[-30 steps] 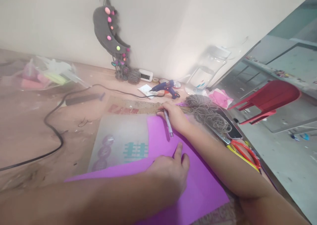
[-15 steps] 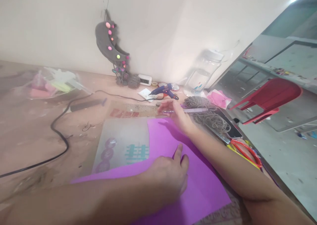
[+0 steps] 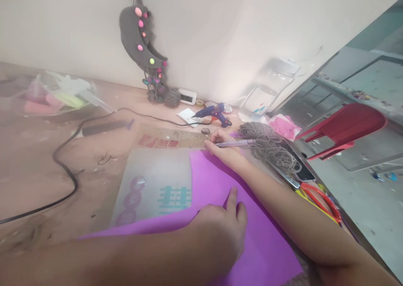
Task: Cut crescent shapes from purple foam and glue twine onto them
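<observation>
A purple craft sheet [image 3: 264,231] lies in front of me, one edge curving over a pale plastic bag printed in teal and purple [image 3: 145,168]. My left hand [image 3: 220,231] rests on the sheet, index finger stretched forward and the others partly bent; its underside is hidden. Beyond it, at the sheet's far edge, my right hand [image 3: 225,147] has thumb and fingers brought together. A slim translucent pen [image 3: 239,143] is held in that hand, its back end pointing right toward the grey yarn [image 3: 261,137].
A blue glue gun [image 3: 210,113] with a black cord [image 3: 67,168] stands behind the hands. Red-handled scissors [image 3: 321,198] and a phone [image 3: 299,164] lie along the right edge. A clear bottle [image 3: 264,93] stands by the wall. Beyond the edge is a red chair [image 3: 349,126].
My right hand's fingers have drawn in from a more spread pose, with the pen still held. My left hand stays on the sheet. The camera view has shifted slightly.
</observation>
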A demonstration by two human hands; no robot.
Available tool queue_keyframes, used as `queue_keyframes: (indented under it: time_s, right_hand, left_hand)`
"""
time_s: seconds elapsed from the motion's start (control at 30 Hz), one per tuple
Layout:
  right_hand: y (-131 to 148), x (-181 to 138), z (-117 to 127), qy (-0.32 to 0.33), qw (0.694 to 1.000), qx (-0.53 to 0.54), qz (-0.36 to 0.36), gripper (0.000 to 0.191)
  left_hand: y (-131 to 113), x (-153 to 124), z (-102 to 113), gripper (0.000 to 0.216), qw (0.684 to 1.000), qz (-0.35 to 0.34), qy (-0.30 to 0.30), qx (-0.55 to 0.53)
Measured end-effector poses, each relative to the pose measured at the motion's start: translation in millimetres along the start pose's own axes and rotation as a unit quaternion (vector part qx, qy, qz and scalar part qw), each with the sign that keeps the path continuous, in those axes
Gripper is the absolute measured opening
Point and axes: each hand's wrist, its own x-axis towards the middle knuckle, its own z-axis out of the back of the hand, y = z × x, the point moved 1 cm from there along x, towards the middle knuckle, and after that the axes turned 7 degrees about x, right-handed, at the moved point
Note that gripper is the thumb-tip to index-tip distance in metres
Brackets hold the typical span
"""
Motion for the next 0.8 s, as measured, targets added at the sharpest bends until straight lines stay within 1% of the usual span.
queue_keyframes:
  time_s: [0.07,0.13,0.27,0.33,0.47,0.63,0.73,0.8]
  right_hand:
    - [-5.1,0.7,-1.2,-0.005,1.0,-0.015,0.018,0.027]
    - [-8.9,0.9,-1.7,-0.009,0.999,-0.023,0.027,0.031]
    - [-9.4,-0.3,-2.7,-0.008,1.0,-0.02,0.013,0.031]
    - [-7.9,-0.9,-3.2,-0.006,1.0,-0.028,0.007,0.031]
    - [-6.9,-0.6,-4.1,-0.002,0.999,-0.049,0.006,0.031]
    - [-8.2,1.8,-3.8,-0.007,0.997,-0.072,0.036,0.029]
    - [-8.2,2.4,-3.1,-0.017,0.995,-0.082,0.054,0.028]
    - [-7.9,2.0,-3.1,-0.019,0.995,-0.077,0.053,0.028]
  left_hand:
    - [-2.0,-1.2,-4.0,0.037,0.999,0.005,-0.036,0.019]
    - [-3.5,-2.2,-6.5,0.037,0.998,0.004,-0.06,0.029]
    - [-4.2,-2.9,-7.4,0.035,0.995,0.012,-0.09,0.028]
    - [-3.6,-3.0,-6.8,0.035,0.995,0.017,-0.096,0.028]
    - [-2.3,-3.9,-4.2,0.037,0.996,0.006,-0.09,0.027]
    - [-1.6,-4.8,-2.7,0.038,0.999,0.003,-0.037,0.004]
    - [-1.6,-4.8,-2.6,0.039,0.999,0.008,-0.037,0.006]
    - [-1.9,-5.1,-2.6,0.04,0.999,0.01,-0.038,0.01]
